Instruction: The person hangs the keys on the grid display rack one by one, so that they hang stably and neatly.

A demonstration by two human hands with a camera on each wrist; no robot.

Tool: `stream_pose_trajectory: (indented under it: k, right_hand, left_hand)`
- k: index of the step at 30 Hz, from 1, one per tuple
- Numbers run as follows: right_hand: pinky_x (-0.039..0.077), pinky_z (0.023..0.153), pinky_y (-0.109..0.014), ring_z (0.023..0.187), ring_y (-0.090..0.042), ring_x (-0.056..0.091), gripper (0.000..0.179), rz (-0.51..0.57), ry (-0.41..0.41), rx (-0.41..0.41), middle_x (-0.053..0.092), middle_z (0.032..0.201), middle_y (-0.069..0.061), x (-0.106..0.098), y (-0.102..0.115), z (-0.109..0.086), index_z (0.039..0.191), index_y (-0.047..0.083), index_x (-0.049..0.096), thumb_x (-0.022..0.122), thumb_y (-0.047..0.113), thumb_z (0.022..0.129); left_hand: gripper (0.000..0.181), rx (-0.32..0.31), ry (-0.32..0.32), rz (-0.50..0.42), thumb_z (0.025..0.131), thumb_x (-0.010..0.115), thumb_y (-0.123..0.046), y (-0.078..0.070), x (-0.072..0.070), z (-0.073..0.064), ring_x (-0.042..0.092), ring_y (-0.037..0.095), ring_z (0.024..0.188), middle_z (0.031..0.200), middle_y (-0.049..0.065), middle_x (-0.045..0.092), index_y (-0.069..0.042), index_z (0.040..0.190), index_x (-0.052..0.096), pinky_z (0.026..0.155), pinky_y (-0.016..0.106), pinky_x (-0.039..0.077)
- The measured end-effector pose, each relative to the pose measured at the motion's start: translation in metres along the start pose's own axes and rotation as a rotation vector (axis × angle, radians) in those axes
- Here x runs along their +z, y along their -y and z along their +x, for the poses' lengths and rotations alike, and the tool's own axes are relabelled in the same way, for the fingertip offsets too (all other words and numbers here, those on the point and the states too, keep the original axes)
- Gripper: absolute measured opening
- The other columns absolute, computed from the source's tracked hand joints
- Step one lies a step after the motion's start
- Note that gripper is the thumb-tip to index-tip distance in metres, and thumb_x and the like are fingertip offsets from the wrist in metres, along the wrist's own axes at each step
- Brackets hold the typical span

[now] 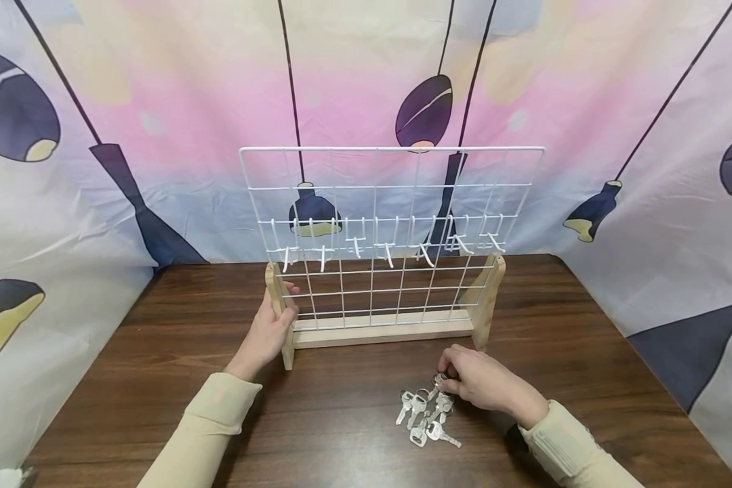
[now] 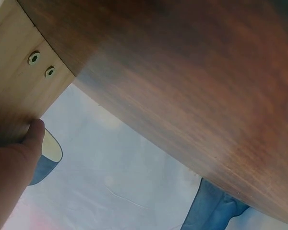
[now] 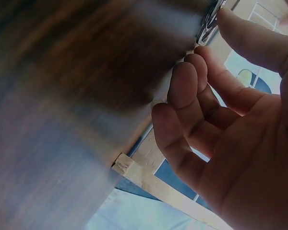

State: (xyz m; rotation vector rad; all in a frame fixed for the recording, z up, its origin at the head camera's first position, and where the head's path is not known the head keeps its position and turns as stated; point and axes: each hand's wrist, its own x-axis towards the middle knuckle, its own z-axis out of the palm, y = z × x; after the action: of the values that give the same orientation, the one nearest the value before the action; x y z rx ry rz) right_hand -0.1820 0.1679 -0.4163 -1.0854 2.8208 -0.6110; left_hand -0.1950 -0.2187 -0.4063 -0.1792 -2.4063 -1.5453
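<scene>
A white wire grid rack (image 1: pixel 372 291) with a row of white hooks (image 1: pixel 388 254) stands on the table in wooden side supports. My left hand (image 1: pixel 271 325) grips its left wooden support (image 1: pixel 288 352); in the left wrist view the thumb (image 2: pixel 36 134) lies against the wood beside two bolts. A small pile of silver keys (image 1: pixel 419 407) lies in front of the rack. At the top of that pile, my right hand (image 1: pixel 484 379) has thumb and forefinger around one key (image 1: pixel 436 385). The right wrist view shows only the edge of the keys (image 3: pixel 210 24) between those fingertips.
Dark brown wood makes up the tabletop (image 1: pixel 177 379). Behind and at both sides hangs a printed cloth (image 1: pixel 207 115). Something white (image 1: pixel 6 478) shows at the lower left corner. The right wooden support (image 1: pixel 486 305) stands just beyond my right hand.
</scene>
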Motion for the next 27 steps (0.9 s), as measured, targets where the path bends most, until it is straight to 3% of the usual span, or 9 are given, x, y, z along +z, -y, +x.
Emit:
stream_pose_trajectory:
  k: [6, 20, 27]
  right_hand:
    - [0.042, 0.060, -0.026, 0.065, -0.001, 0.046, 0.020, 0.008, -0.014, -0.020, 0.051, 0.077, 0.008, 0.0002, -0.0008, -0.0009, 0.089, 0.013, 0.059, 0.076, 0.021, 0.083]
    - [0.042, 0.061, -0.026, 0.066, -0.002, 0.047, 0.020, 0.014, 0.039, 0.002, 0.052, 0.079, 0.009, -0.0030, -0.0028, 0.0031, 0.085, 0.016, 0.057, 0.074, 0.026, 0.085]
    - [0.041, 0.060, -0.026, 0.065, -0.001, 0.046, 0.016, 0.004, 0.041, -0.034, 0.050, 0.079, 0.009, -0.0026, -0.0011, 0.0038, 0.094, 0.016, 0.062, 0.074, 0.023, 0.086]
  left_hand:
    - [0.037, 0.003, -0.003, 0.034, 0.094, 0.047, -0.004, -0.0008, -0.0008, 0.0000, 0.056, 0.033, 0.106, 0.131, 0.019, 0.051, -0.004, 0.130, 0.039, 0.088, 0.046, 0.042]
    - [0.037, -0.006, -0.001, 0.031, 0.096, 0.048, -0.005, 0.0007, -0.0001, 0.0004, 0.055, 0.033, 0.107, 0.131, 0.017, 0.052, -0.004, 0.131, 0.039, 0.090, 0.046, 0.041]
    - [0.037, -0.003, 0.002, 0.017, 0.096, 0.047, -0.004, 0.0006, -0.0011, -0.0002, 0.054, 0.032, 0.108, 0.131, 0.019, 0.051, -0.004, 0.132, 0.039, 0.091, 0.045, 0.040]
